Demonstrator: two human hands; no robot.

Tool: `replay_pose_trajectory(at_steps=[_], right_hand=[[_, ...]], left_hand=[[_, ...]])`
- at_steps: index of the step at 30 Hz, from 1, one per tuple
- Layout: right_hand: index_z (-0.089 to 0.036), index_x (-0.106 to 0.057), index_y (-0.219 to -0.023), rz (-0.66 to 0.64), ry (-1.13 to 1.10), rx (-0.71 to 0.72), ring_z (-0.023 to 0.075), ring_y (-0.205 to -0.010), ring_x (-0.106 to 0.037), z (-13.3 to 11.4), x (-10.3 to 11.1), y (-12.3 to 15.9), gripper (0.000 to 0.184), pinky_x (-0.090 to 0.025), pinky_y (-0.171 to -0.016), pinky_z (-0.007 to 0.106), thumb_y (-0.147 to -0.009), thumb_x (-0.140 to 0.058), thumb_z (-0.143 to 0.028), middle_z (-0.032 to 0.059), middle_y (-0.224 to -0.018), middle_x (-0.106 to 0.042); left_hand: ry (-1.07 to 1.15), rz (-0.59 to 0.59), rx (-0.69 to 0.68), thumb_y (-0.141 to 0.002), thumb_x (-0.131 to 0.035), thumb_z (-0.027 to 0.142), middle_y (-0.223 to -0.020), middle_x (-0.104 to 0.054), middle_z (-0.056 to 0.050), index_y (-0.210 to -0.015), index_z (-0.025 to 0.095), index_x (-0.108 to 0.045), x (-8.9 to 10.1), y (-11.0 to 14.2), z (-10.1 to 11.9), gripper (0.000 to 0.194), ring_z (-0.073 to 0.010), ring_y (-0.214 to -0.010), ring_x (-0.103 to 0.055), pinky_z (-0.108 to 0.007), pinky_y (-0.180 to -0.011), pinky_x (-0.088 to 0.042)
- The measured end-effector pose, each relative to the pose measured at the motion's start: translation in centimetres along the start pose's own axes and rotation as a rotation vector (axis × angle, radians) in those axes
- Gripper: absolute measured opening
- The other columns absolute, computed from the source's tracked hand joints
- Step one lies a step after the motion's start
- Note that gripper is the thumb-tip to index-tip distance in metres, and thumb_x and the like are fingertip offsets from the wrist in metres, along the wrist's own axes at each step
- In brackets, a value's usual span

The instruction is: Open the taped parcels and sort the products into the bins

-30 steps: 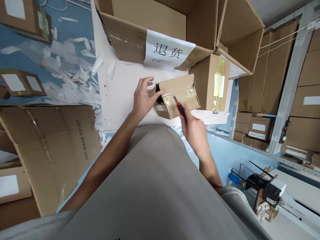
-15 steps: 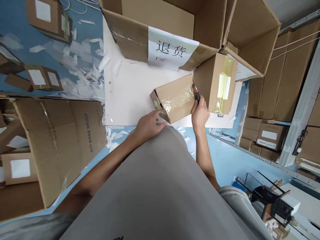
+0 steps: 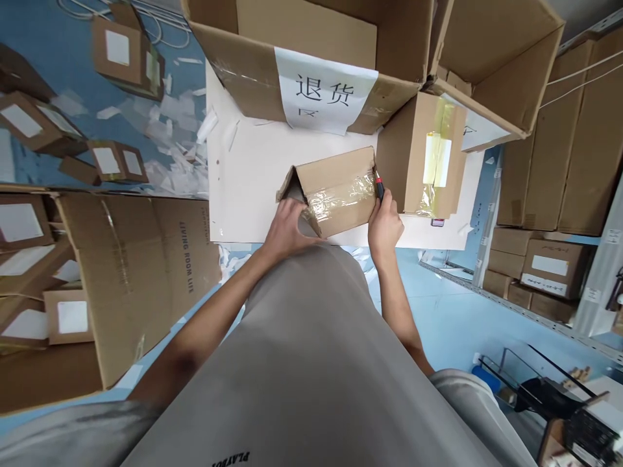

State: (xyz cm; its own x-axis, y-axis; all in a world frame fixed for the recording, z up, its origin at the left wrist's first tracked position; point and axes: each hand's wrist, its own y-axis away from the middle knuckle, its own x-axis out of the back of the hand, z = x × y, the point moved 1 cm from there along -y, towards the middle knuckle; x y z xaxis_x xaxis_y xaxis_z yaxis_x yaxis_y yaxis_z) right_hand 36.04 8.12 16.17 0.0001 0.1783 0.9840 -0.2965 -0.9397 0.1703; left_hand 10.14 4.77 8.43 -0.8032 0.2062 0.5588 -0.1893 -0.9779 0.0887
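On the white tabletop [image 3: 248, 155] lies a small cardboard box [image 3: 335, 172] with shiny clear tape along its side. Its left end gapes, with a flap [image 3: 286, 180] swung outward. My left hand [image 3: 288, 224] is at that end, its fingers hooked at the flap and its thumb stretched apart along the near edge. Held in my closed right hand [image 3: 385, 224] is a box cutter [image 3: 379, 185] with a black and red handle. Its tip meets the right end of the box, where the blade is partly hidden.
A large open carton [image 3: 233, 71] with a white paper sign stands behind. To the right are a taped box [image 3: 413, 152] and another open carton [image 3: 506, 58]. At left, a big carton [image 3: 146, 259] holds labelled boxes; paper scraps [image 3: 170, 162] litter the blue floor. Shelving [image 3: 549, 311] stands at right.
The left end of the small box has opened, its flap now swung out. My left hand has moved up onto that flap. My right hand keeps the cutter at the right end.
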Motion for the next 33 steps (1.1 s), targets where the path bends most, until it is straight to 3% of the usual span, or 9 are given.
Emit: replay_pose_trajectory(at_steps=[6, 10, 14, 17, 22, 25, 28, 30, 33], right_hand=[[-0.020, -0.054, -0.174, 0.001, -0.042, 0.008, 0.0287, -0.106, -0.082, 0.8, 0.8, 0.8, 0.053, -0.062, -0.084, 0.033, -0.125, -0.037, -0.032, 0.0199, -0.137, -0.077], [-0.019, -0.057, -0.171, 0.020, -0.138, 0.041, 0.0318, -0.115, -0.081, 1.9, 1.5, 0.7, 0.053, -0.063, -0.092, 0.037, -0.125, -0.034, -0.035, 0.0216, -0.143, -0.077], [-0.017, -0.055, -0.170, -0.014, -0.230, 0.050, 0.0347, -0.120, -0.081, 1.9, 1.7, 0.9, 0.054, -0.063, -0.099, 0.042, -0.125, -0.033, -0.035, 0.0230, -0.143, -0.080], [-0.017, -0.055, -0.170, -0.022, -0.261, 0.035, 0.0343, -0.125, -0.081, 1.5, 1.5, 1.7, 0.054, -0.062, -0.102, 0.041, -0.123, -0.033, -0.035, 0.0217, -0.154, -0.077], [-0.019, -0.054, -0.170, -0.013, -0.386, -0.018, 0.0337, -0.133, -0.079, 1.3, 1.2, 3.4, 0.054, -0.062, -0.106, 0.040, -0.123, -0.033, -0.035, 0.0195, -0.160, -0.075], [-0.020, -0.053, -0.169, 0.012, -0.487, -0.093, 0.0325, -0.130, -0.080, 1.8, 1.1, 4.1, 0.053, -0.061, -0.107, 0.039, -0.123, -0.032, -0.036, 0.0191, -0.153, -0.079], [-0.019, -0.052, -0.170, -0.015, -0.578, -0.168, 0.0309, -0.119, -0.083, 2.5, 1.0, 4.6, 0.054, -0.063, -0.102, 0.038, -0.124, -0.032, -0.037, 0.0173, -0.138, -0.085], [-0.019, -0.050, -0.173, -0.062, -0.619, -0.171, 0.0299, -0.113, -0.085, 2.8, 1.1, 4.8, 0.055, -0.064, -0.099, 0.037, -0.124, -0.032, -0.038, 0.0154, -0.132, -0.087], [-0.020, -0.047, -0.178, -0.113, -0.616, -0.124, 0.0281, -0.112, -0.085, 3.1, 1.5, 5.1, 0.057, -0.064, -0.101, 0.036, -0.124, -0.032, -0.036, 0.0148, -0.140, -0.085]], left_hand=[[-0.043, 0.228, 0.021, -0.075, -0.109, 0.057, -0.118, -0.071, -0.010, -0.102, 0.028, -0.056, 0.5, 0.8, -1.2, 0.066, -0.0364, -0.119, -0.067, -0.056, -0.109, -0.059], [0.001, 0.195, 0.006, -0.086, -0.101, 0.059, -0.127, -0.076, -0.013, -0.118, 0.026, -0.064, 1.9, 1.3, -0.8, 0.058, -0.0356, -0.125, -0.072, -0.054, -0.114, -0.061], [0.148, 0.269, 0.033, -0.109, -0.073, 0.058, -0.149, -0.076, -0.018, -0.149, 0.022, -0.064, 2.8, 1.5, 0.1, 0.054, -0.0319, -0.138, -0.076, -0.051, -0.121, -0.064], [0.268, 0.279, 0.063, -0.118, -0.055, 0.058, -0.151, -0.079, -0.018, -0.158, 0.021, -0.064, 3.1, 0.9, 0.3, 0.055, -0.0290, -0.136, -0.081, -0.049, -0.121, -0.065], [0.161, 0.379, -0.016, -0.115, -0.067, 0.060, -0.130, -0.089, -0.011, -0.138, 0.023, -0.083, 4.7, -0.9, 1.9, 0.046, -0.0314, -0.123, -0.088, -0.053, -0.119, -0.068], [0.061, 0.310, -0.095, -0.114, -0.071, 0.058, -0.121, -0.091, -0.007, -0.128, 0.026, -0.088, 4.9, -2.8, 4.6, 0.039, -0.0318, -0.117, -0.088, -0.053, -0.117, -0.069], [0.022, 0.135, -0.203, -0.121, -0.058, 0.052, -0.125, -0.090, -0.008, -0.136, 0.026, -0.086, 2.9, -5.8, 7.9, 0.041, -0.0315, -0.126, -0.086, -0.052, -0.122, -0.066], [-0.016, 0.001, -0.300, -0.124, -0.048, 0.046, -0.146, -0.084, -0.011, -0.152, 0.025, -0.078, 0.5, -8.0, 9.6, 0.046, -0.0325, -0.147, -0.076, -0.055, -0.133, -0.057], [-0.119, -0.164, -0.395, -0.124, -0.044, 0.045, -0.179, -0.060, -0.014, -0.170, 0.023, -0.063, -3.3, -10.5, 11.0, 0.054, -0.0360, -0.175, -0.047, -0.064, -0.148, -0.032]])
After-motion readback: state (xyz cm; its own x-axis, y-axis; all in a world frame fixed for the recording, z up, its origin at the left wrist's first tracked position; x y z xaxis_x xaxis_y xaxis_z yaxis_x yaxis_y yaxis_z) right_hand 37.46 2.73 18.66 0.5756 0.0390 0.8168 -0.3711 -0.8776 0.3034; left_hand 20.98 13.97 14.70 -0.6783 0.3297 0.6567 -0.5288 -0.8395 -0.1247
